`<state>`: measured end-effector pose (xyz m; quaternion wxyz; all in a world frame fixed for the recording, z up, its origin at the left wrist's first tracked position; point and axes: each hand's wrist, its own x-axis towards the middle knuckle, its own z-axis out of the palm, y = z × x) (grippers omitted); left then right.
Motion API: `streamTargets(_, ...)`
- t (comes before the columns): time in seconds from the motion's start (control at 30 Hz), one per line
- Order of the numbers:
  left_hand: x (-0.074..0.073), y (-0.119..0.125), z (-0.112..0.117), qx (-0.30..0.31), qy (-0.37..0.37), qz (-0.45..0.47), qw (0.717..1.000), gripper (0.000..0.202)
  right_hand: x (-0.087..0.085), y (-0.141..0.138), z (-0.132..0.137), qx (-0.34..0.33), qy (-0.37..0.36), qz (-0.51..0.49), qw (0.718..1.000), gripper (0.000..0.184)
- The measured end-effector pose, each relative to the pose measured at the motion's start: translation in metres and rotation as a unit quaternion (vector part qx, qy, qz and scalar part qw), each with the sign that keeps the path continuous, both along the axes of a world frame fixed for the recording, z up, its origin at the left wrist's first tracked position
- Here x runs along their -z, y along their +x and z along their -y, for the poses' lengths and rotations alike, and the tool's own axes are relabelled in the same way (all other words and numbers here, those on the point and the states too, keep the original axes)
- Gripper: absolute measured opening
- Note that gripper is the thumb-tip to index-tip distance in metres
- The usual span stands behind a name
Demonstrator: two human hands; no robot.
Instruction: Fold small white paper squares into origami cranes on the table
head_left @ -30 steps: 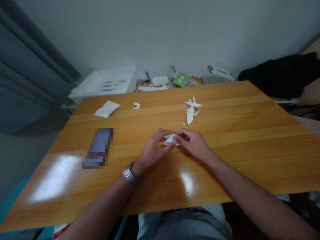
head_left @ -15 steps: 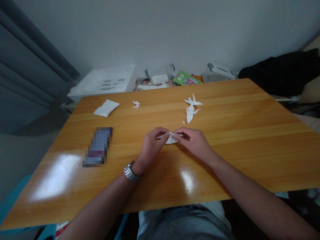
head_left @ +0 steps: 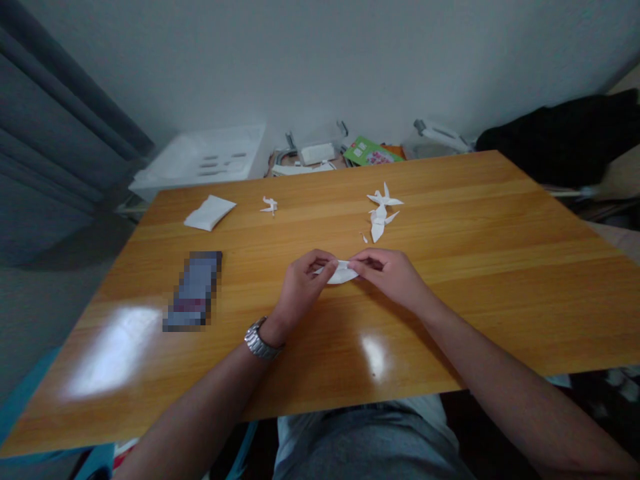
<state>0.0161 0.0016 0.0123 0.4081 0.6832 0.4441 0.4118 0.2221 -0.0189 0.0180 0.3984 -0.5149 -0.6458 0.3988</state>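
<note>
The left hand (head_left: pixel 303 285) pinches the left end of a small, narrow, folded piece of white paper (head_left: pixel 342 274) between its thumb and curled fingers, while the right hand (head_left: pixel 393 273) pinches the right end in the same way, its thumb lying across the paper's near face. The folded piece runs roughly crosswise between the two hands, over the middle of a glossy yellow-brown wooden table (head_left: pixel 500 267); whether it touches the wood cannot be told. A silver metal-link wristwatch (head_left: pixel 260 339) circles the left wrist. Just beyond the right hand lies a tiny white paper scrap (head_left: pixel 365 239), and beside it a white paper bird with pointed wings (head_left: pixel 379 225). A second white paper bird, spread-winged, (head_left: pixel 385 198) sits directly behind that one, the two appearing to touch. Farther left stands a smaller white folded paper figure (head_left: pixel 270 206), well apart from both birds. Near the table's far left corner rests a flat, four-sided packet of white paper (head_left: pixel 209 213); nearer the person is a dark, rectangular, pixelated object (head_left: pixel 194 290).
</note>
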Motion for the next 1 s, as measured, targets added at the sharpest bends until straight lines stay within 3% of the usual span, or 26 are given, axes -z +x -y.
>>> streamTargets(0.33, -0.0019, -0.0007, -0.0004, 0.000, 0.009, -0.012, 1.000, 0.018, 0.0050, 0.0088, -0.0059, -0.034, -0.032, -0.017, 0.999, 0.031)
streamTargets(0.6, 0.0021, -0.0027, -0.0045, -0.031, -0.011, 0.018, 0.999, 0.021, -0.0001, 0.0090, -0.0050, 0.005, -0.088, -0.154, 0.984, 0.043)
streamTargets(0.83, -0.0004, 0.0004, 0.0006, 0.011, 0.020, -0.034, 0.999, 0.019, 0.0029, 0.0033, -0.0034, -0.039, -0.033, -0.041, 0.998, 0.029)
streamTargets(1.0, 0.0024, -0.0003, -0.0015, 0.006, 0.011, -0.027, 1.000, 0.020, 0.0057, 0.0019, -0.0026, -0.029, -0.024, 0.000, 0.999, 0.025)
